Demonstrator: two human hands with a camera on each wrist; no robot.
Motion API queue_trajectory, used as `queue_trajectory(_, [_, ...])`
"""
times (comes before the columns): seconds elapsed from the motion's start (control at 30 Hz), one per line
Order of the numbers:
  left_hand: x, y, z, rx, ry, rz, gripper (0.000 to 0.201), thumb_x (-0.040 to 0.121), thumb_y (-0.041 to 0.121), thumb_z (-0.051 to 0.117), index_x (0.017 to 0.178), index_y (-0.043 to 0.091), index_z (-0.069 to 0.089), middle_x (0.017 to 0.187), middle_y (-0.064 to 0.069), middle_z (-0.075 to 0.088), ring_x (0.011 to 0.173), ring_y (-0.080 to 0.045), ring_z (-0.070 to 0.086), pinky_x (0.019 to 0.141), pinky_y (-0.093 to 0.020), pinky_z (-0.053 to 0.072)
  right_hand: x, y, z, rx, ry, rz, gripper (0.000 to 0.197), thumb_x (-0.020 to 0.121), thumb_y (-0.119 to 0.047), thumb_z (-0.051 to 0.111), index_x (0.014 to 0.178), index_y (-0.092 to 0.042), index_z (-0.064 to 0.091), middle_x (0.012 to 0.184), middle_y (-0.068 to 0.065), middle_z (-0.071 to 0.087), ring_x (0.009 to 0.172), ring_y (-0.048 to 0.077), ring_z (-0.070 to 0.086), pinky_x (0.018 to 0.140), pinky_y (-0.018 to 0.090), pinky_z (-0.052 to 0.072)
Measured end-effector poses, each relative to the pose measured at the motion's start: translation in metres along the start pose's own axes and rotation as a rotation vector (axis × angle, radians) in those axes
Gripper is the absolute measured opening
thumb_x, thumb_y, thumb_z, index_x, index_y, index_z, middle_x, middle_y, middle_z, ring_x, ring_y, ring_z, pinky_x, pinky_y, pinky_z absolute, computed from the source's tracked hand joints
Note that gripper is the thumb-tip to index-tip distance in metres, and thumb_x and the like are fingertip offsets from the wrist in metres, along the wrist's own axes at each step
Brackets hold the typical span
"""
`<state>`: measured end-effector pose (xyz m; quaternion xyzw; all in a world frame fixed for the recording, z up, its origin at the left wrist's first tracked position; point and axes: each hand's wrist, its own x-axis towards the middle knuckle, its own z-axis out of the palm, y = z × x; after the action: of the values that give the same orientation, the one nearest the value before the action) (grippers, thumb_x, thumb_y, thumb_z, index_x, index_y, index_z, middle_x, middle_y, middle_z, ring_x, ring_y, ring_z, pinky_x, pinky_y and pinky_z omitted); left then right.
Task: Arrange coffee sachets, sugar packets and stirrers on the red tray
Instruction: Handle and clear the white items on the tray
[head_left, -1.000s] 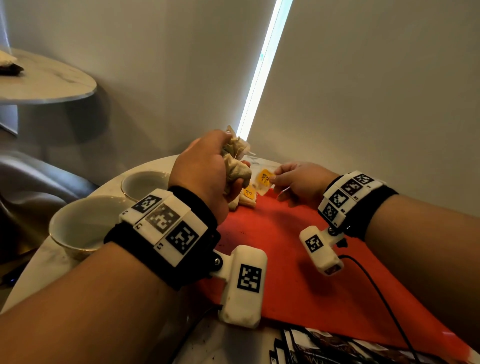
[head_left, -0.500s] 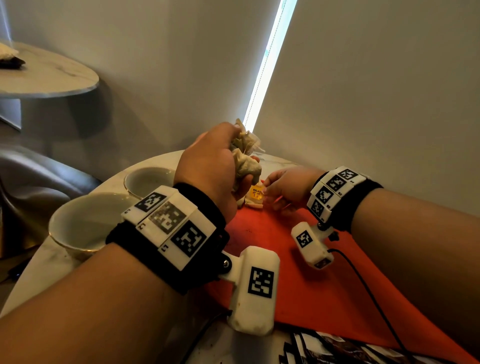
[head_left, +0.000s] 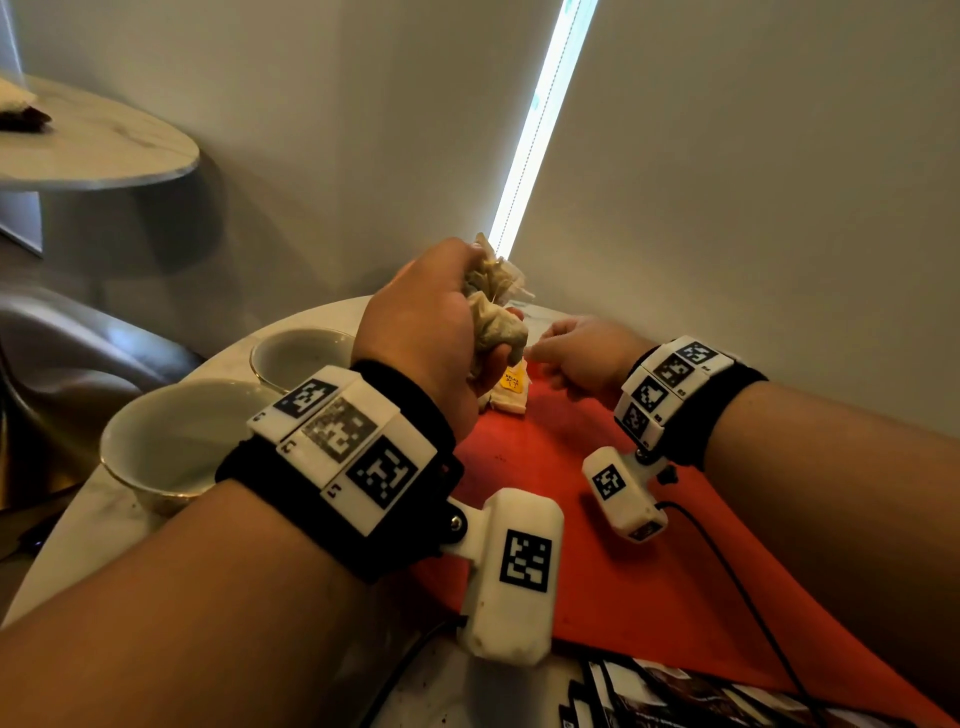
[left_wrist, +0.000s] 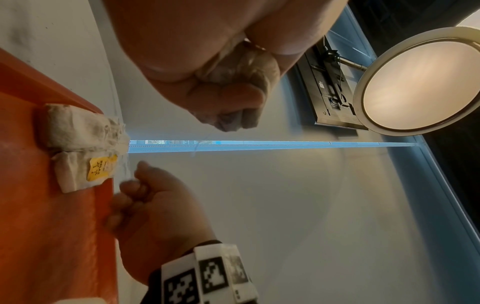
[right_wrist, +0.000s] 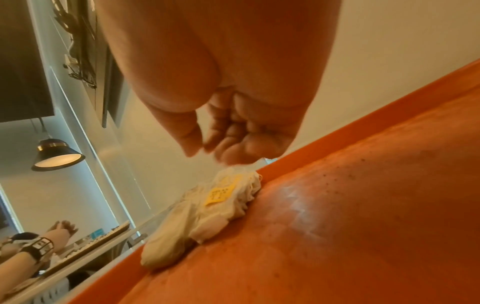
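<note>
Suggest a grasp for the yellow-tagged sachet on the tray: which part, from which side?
Pinch the yellow-tagged sachet at its gathered end by the tray edge, probably from the right hand side: the second sachet touches its other flank.

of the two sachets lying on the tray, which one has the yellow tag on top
The sachet with the yellow tag is the one nearer the right hand; the plain sachet beside it shows none.

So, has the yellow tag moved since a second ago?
Yes. The yellow tag has come down onto the pale sachet at the red tray's far corner. Earlier the right hand pinched it above that corner.
</note>
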<state>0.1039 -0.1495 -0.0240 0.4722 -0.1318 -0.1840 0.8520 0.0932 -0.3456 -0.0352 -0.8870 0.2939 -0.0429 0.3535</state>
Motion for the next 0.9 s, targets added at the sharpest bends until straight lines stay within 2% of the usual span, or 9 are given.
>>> queue_trajectory(0.07, [0.001, -0.001, 0.0, 0.014, -0.008, -0.008, 0.025, 0.075, 0.04, 0.055, 0.093, 0.026, 0.064, 0.116, -0.019, 0.067, 0.11, -0.04, 0.067, 0.093, -0.059, 0.056, -0.006, -0.004, 0.002, 0.174, -0.099, -0.023, 0.005, 0.095, -0.012, 0.064, 0.093, -0.008, 0.064, 0.079, 0.011, 0.065, 0.066, 0.021, 0.06, 0.059, 0.033, 0.049])
queue_trajectory(0.13, [0.006, -0.005, -0.003, 0.009, -0.011, -0.075, 0.031, 0.08, 0.042, 0.061, 0.1, 0.019, 0.066, 0.106, -0.016, 0.07, 0.095, -0.037, 0.072, 0.07, -0.046, 0.063, -0.009, -0.007, 0.005, 0.232, -0.212, 0.004, 0.011, 0.094, -0.007, 0.062, 0.103, -0.002, 0.066, 0.09, 0.018, 0.069, 0.075, 0.024, 0.064, 0.064, 0.035, 0.053])
queue_trajectory(0.17, [0.007, -0.005, -0.004, -0.017, -0.006, -0.129, 0.031, 0.086, 0.043, 0.061, 0.1, 0.016, 0.067, 0.096, -0.014, 0.07, 0.081, -0.031, 0.072, 0.053, -0.036, 0.057, -0.009, -0.006, 0.006, 0.206, -0.248, 0.006, 0.02, 0.094, -0.009, 0.063, 0.111, 0.0, 0.066, 0.098, 0.021, 0.07, 0.08, 0.025, 0.066, 0.064, 0.034, 0.055])
queue_trajectory(0.23, [0.007, -0.004, -0.004, -0.057, -0.007, -0.197, 0.029, 0.093, 0.041, 0.057, 0.097, 0.014, 0.067, 0.082, -0.01, 0.069, 0.062, -0.019, 0.065, 0.04, -0.022, 0.043, -0.007, -0.005, 0.009, 0.125, -0.273, -0.009, 0.029, 0.093, -0.014, 0.066, 0.119, -0.003, 0.066, 0.112, 0.021, 0.071, 0.086, 0.023, 0.066, 0.062, 0.03, 0.053])
queue_trajectory(0.5, [0.004, -0.003, -0.001, -0.079, -0.021, -0.211, 0.027, 0.093, 0.034, 0.058, 0.103, 0.01, 0.067, 0.079, -0.011, 0.07, 0.054, -0.018, 0.063, 0.038, -0.019, 0.04, -0.012, -0.003, 0.003, 0.136, -0.121, -0.143, 0.016, 0.094, -0.019, 0.064, 0.103, -0.007, 0.07, 0.084, 0.005, 0.07, 0.068, 0.015, 0.062, 0.057, 0.03, 0.044])
queue_trajectory(0.6, [0.0, 0.0, 0.001, -0.099, -0.05, -0.206, 0.019, 0.095, 0.029, 0.058, 0.101, 0.011, 0.061, 0.084, -0.015, 0.059, 0.055, -0.018, 0.054, 0.038, -0.016, 0.039, -0.025, -0.013, -0.007, 0.392, -0.077, -0.225, 0.04, 0.088, -0.047, 0.064, 0.095, -0.008, 0.065, 0.08, 0.006, 0.063, 0.065, 0.016, 0.056, 0.054, 0.03, 0.041])
queue_trajectory(0.7, [0.0, -0.001, 0.002, -0.103, -0.093, -0.212, 0.014, 0.095, 0.025, 0.056, 0.105, 0.016, 0.06, 0.093, -0.011, 0.051, 0.054, -0.018, 0.048, 0.038, -0.016, 0.038, -0.044, -0.027, -0.014, 0.532, -0.168, -0.31, 0.055, 0.072, -0.057, 0.065, 0.096, -0.008, 0.062, 0.083, 0.009, 0.059, 0.066, 0.018, 0.054, 0.056, 0.031, 0.038])
queue_trajectory(0.77, [0.001, -0.002, 0.001, -0.072, -0.104, -0.191, 0.014, 0.094, 0.024, 0.055, 0.104, 0.016, 0.06, 0.087, -0.012, 0.051, 0.051, -0.017, 0.047, 0.038, -0.017, 0.037, -0.054, -0.034, -0.016, 0.537, -0.215, -0.38, 0.054, 0.068, -0.053, 0.07, 0.098, -0.008, 0.062, 0.083, 0.01, 0.06, 0.067, 0.018, 0.055, 0.055, 0.03, 0.04])
queue_trajectory(0.9, [0.003, -0.006, 0.0, 0.031, -0.127, -0.11, 0.014, 0.098, 0.025, 0.051, 0.097, 0.015, 0.062, 0.065, -0.007, 0.053, 0.047, -0.014, 0.046, 0.04, -0.021, 0.034, -0.066, -0.038, -0.011, 0.514, -0.189, -0.458, 0.019, 0.077, -0.024, 0.071, 0.091, -0.012, 0.065, 0.075, 0.003, 0.065, 0.064, 0.016, 0.056, 0.051, 0.027, 0.042])
